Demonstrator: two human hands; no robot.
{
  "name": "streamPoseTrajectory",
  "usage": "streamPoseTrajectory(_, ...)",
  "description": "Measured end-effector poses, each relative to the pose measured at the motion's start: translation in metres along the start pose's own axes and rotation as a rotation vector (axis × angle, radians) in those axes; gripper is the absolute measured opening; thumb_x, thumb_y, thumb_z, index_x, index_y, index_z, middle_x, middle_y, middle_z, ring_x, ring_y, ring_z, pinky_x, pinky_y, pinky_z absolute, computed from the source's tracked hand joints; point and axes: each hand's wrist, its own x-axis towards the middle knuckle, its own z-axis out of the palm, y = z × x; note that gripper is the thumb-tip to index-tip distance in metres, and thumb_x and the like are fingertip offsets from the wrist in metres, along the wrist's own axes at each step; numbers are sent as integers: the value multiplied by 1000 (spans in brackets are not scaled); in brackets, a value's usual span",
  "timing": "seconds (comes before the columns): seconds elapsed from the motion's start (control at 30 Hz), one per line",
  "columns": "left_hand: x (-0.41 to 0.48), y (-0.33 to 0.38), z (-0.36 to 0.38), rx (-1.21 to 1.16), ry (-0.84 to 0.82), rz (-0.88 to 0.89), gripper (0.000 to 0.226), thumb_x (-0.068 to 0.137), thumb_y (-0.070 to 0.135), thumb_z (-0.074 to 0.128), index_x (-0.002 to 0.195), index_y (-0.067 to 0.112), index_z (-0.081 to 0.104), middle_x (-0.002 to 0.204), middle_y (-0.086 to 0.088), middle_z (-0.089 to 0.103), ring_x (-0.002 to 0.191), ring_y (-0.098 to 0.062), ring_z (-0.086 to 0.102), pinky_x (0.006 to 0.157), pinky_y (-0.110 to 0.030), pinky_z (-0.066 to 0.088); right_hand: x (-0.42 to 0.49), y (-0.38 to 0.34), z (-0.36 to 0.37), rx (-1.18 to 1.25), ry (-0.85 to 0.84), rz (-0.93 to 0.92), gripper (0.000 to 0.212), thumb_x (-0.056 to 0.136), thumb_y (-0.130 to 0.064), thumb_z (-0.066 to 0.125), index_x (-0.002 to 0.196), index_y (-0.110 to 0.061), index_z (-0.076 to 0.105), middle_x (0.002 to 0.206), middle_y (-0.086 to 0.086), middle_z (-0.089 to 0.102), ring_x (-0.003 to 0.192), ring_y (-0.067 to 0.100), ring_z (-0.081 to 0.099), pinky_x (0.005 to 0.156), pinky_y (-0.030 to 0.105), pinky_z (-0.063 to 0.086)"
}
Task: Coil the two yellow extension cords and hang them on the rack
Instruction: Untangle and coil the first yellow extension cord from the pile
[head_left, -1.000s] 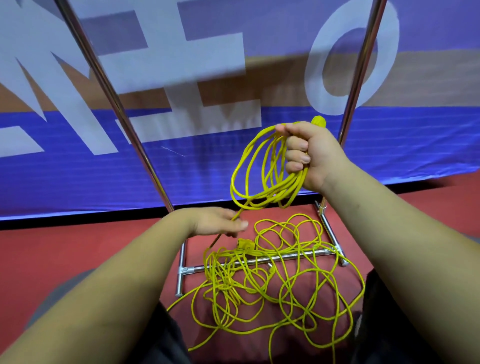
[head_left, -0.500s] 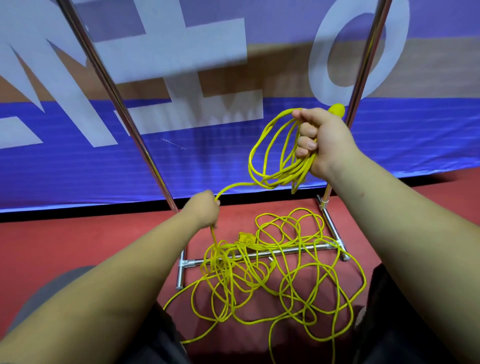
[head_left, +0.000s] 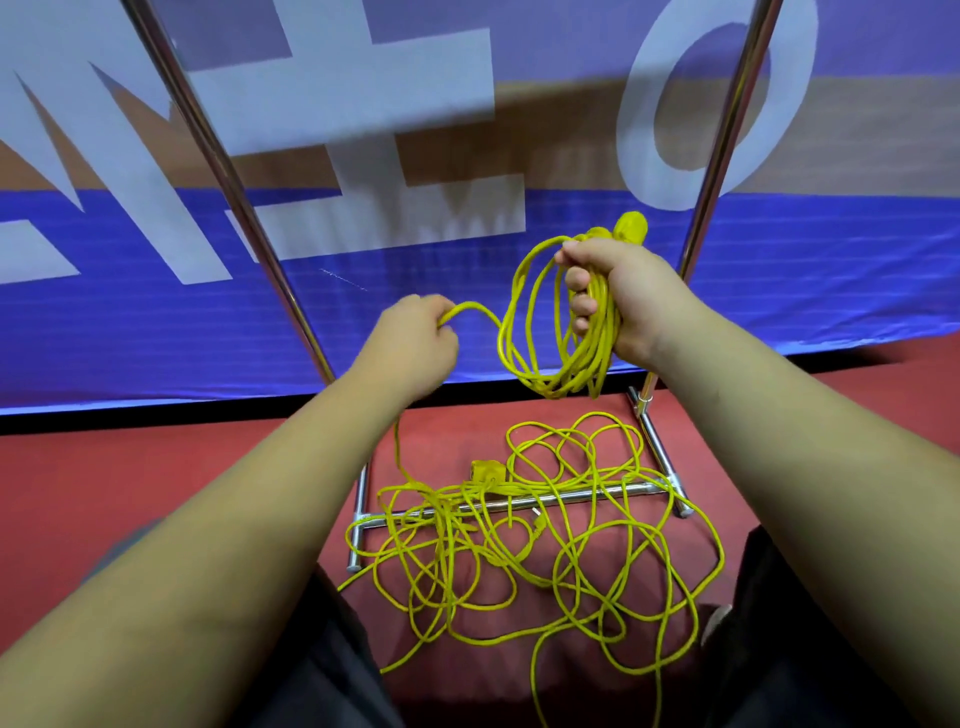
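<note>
Early going: the right hand (head_left: 618, 306) is clamped on a small coil (head_left: 558, 382) of several loops, its plug poking above the fist, and the left hand (head_left: 415, 338) pinches the strand feeding it. Most of the cord (head_left: 439, 512) lies tangled on the floor across the rack (head_left: 656, 447) base. Whether that tangle is one cord or two, I cannot tell. Nothing is hung on the poles in view.

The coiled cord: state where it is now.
In the head view, right of centre, the coiled cord hangs from the right hand, above the loose tangle on the floor, left of the rack's right upright.
</note>
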Motion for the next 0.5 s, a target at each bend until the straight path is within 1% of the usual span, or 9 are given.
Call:
streamPoseTrajectory(0.07, 0, -5, 6, 57, -149, -100, 32, 91, 5, 46, 118, 9, 63, 109, -14, 57, 78, -30, 58, 57, -31, 37, 0, 3, 0, -14, 29, 1, 15, 104, -24, 57, 93, -16, 64, 63, -6, 50, 46, 11, 40, 48, 25, 38)
streamPoseTrajectory(0.1, 0, -7, 6, 69, -181, -135, 33, 91, 4, 45, 118, 8, 63, 110, -14, 56, 76, -29, 57, 54, -31, 36, 0, 4, 0, -5, 52, 4, 13, 103, -23, 58, 93, -17, 63, 64, -5, 51, 47, 12, 41, 48, 24, 39)
streamPoseTrajectory(0.17, -1, -11, 4, 85, -192, -139, 34, 94, 4, 46, 117, 15, 68, 109, -7, 53, 79, -28, 57, 56, -31, 36, 1, 6, -1, 28, 102, 9, 10, 102, -20, 59, 93, -17, 61, 64, -5, 53, 48, 12, 43, 49, 24, 40)
streamPoseTrajectory(0.23, 0, -14, 0, 49, -165, -80, 34, 98, 7, 49, 111, 27, 74, 101, 0, 55, 79, -22, 56, 59, -29, 38, 1, 8, -2, 9, 133, -2, 10, 101, -19, 62, 91, -16, 60, 65, -4, 55, 48, 13, 44, 48, 25, 42)
streamPoseTrajectory(0.27, -1, -15, -2, -8, -154, -45, 33, 100, 9, 51, 110, 29, 75, 95, 3, 58, 76, -18, 57, 60, -26, 39, 1, 9, -3, -34, 142, -12, 10, 100, -18, 64, 91, -16, 61, 66, -3, 57, 48, 13, 46, 49, 26, 44)
streamPoseTrajectory(0.33, -5, -10, -5, -147, -155, 44, 31, 101, 10, 55, 115, 29, 75, 87, 9, 64, 65, -2, 57, 62, -20, 42, 2, 15, -3, -191, 141, -27, 6, 98, -17, 69, 93, -14, 66, 71, 1, 64, 49, 14, 50, 50, 28, 48)
streamPoseTrajectory(0.37, -9, -5, -6, -193, -159, 99, 31, 102, 11, 57, 118, 30, 76, 85, 11, 66, 61, 2, 57, 62, -17, 43, 1, 19, -2, -281, 123, -23, 4, 96, -16, 71, 97, -13, 68, 74, 5, 66, 50, 15, 53, 50, 28, 50)
streamPoseTrajectory(0.43, -17, 7, -8, -261, -136, 185, 28, 100, 15, 64, 119, 32, 75, 84, 13, 70, 57, 1, 56, 64, -17, 48, 1, 31, 1, -417, 63, 11, 14, 94, -14, 74, 108, -15, 72, 83, 11, 65, 51, 16, 57, 50, 28, 53)
streamPoseTrajectory(0.5, -23, 19, -10, -290, -57, 226, 24, 97, 19, 69, 115, 33, 75, 83, 15, 73, 58, 3, 56, 66, -19, 49, -1, 42, 7, -463, -8, 49, 20, 95, -13, 73, 115, -19, 73, 86, 8, 67, 51, 14, 60, 49, 28, 54)
